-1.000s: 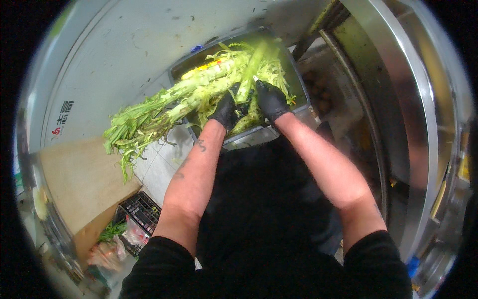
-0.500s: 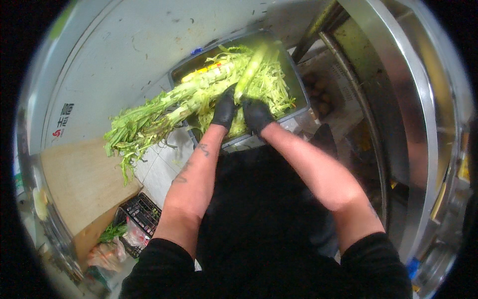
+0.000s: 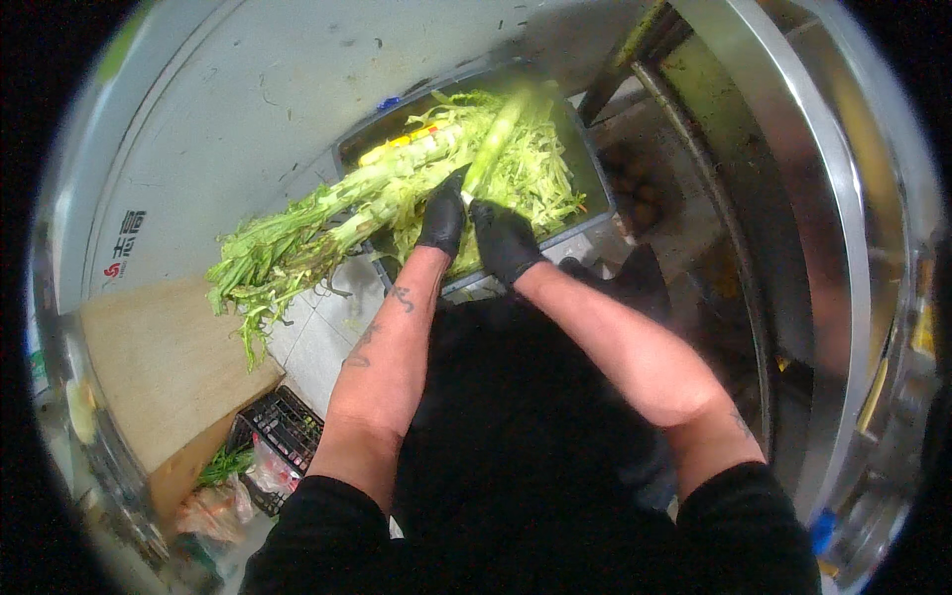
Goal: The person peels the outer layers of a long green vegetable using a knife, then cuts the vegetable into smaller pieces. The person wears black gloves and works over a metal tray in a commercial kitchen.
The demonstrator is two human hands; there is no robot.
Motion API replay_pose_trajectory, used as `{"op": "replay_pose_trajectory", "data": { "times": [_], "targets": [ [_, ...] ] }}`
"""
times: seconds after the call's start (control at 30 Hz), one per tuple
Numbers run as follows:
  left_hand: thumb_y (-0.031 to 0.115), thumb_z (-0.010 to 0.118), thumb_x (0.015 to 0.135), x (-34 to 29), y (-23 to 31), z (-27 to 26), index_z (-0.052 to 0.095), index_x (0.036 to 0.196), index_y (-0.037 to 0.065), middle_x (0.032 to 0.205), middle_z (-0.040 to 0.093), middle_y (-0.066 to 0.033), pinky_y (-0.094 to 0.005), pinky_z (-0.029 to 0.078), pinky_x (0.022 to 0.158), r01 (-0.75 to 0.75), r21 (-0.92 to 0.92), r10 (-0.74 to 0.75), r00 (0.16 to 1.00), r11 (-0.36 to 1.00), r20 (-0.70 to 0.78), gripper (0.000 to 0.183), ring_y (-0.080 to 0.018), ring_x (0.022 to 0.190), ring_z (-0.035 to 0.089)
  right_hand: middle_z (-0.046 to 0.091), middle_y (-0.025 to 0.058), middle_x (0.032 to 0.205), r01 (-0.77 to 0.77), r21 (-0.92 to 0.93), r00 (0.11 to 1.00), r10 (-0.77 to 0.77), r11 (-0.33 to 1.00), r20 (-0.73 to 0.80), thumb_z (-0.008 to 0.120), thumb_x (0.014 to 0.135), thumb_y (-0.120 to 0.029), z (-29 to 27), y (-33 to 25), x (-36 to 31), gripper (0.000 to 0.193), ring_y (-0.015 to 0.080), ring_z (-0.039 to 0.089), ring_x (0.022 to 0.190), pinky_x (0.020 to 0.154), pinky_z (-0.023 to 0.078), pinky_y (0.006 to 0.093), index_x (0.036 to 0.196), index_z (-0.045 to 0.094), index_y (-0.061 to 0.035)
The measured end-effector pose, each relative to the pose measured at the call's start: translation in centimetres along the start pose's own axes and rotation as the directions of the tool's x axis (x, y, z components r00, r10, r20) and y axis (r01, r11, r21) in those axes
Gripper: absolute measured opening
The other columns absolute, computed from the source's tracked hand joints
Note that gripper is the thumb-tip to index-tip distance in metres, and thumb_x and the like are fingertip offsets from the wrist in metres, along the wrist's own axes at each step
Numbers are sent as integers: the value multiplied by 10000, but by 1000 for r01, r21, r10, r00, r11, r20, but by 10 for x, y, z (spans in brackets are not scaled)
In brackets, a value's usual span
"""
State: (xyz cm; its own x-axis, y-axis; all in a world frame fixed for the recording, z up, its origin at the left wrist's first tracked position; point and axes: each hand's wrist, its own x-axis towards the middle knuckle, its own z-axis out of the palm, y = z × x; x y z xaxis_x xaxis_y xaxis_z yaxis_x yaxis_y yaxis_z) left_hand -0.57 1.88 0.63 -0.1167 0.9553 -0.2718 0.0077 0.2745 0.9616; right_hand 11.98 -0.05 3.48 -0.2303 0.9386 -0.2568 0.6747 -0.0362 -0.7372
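A peeled pale-green celtuce stem [image 3: 493, 144] slants up and away from my gloved hands, over a grey bin [image 3: 607, 198] heaped with light-green peelings [image 3: 545, 183]. My left hand [image 3: 443, 216], in a black glove, is closed at the stem's lower end. Right beside it, my black-gloved right hand [image 3: 504, 238] has its fingers curled in against the same end. What lies inside the right hand's fingers is hidden. More celtuce with leafy tops [image 3: 288, 243] lies across the bin's left side, its leaves hanging over the rim. A yellow and red object [image 3: 397, 144] lies behind those stalks.
A large pale cabinet wall [image 3: 238, 109] stands behind and left of the bin. At right are a metal frame leg [image 3: 694, 149] and a curved steel edge [image 3: 843, 198]. Lower left are a brown board [image 3: 169, 357], a black crate [image 3: 283, 426] and plastic bags [image 3: 213, 506].
The stem's lower end and my right hand have shifted slightly left and toward me. My left hand has moved a little left. The leafy celtuce lies where it was.
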Motion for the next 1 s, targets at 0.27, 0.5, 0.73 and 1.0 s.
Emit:
{"op": "replay_pose_trajectory", "data": {
  "times": [0.27, 0.5, 0.73, 1.0],
  "targets": [
    [266, 374, 1047, 2, 0, 10, 628, 1268, 8, 1226, 655, -152, -329, 421, 995, -24, 15, 26, 991, 1000, -129, 424, -216, 1101, 594, 664, 275, 1048, -12, -132, 994, -2, 991, -105, 337, 1024, -265, -7, -2, 43, 389, 466, 634, 964, 860, 500, 530, 1116, 636, -32],
    [337, 433, 1038, 7, -15, 0, 652, 1272, 61, 1199, 650, -64, -300, 445, 902, 128, -167, -142, 987, 978, -74, 424, -155, 1033, 578, 661, 283, 1034, -1, 16, 990, 3, 1000, -143, 373, 1035, -377, -16, 4, 11, 480, 457, 615, 1003, 898, 473, 509, 1066, 687, -15],
    [424, 391, 1041, 12, -20, 2, 613, 1315, 66, 1173, 679, -82, -288, 467, 879, 90, -229, -112, 990, 969, -84, 503, -152, 968, 614, 667, 265, 1068, -20, -107, 996, 29, 994, 86, 361, 1011, -314, -1, -12, 16, 401, 460, 627, 997, 889, 491, 521, 1120, 639, -47],
    [533, 289, 1056, -4, 5, 7, 604, 1340, 66, 1262, 629, -127, -335, 404, 1006, 134, -1, -133, 984, 991, -117, 631, -203, 1119, 555, 674, 261, 1008, 66, -272, 998, -65, 960, 12, 398, 1000, -223, -30, -17, 30, 327, 425, 649, 935, 828, 510, 493, 1085, 650, -33]
  ]
}}
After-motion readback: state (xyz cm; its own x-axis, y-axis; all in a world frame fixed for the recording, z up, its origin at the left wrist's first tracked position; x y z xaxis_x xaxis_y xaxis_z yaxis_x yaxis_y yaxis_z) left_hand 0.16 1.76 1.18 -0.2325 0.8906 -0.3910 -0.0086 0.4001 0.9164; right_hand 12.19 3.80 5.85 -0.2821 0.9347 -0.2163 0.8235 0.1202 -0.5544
